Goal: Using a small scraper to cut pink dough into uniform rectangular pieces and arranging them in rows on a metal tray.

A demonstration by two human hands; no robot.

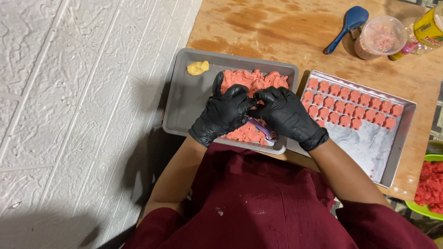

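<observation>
— Head view: my left hand [221,113] and right hand [284,115] were closed together around a purple mould [259,127], just above the pink dough [251,82].
— Risk?
— Overpacked, I judged the piece could've torn.

A white wall [78,106] with a raised brick pattern is filling the left half of the scene, and soft shadows are lying across its near part. On the right, a wooden tabletop [286,27] is showing darker reddish-brown stains toward its far edge. Even light is falling over both surfaces, and a strip of patterned covering [436,129] is peeking out at the right edge
</observation>
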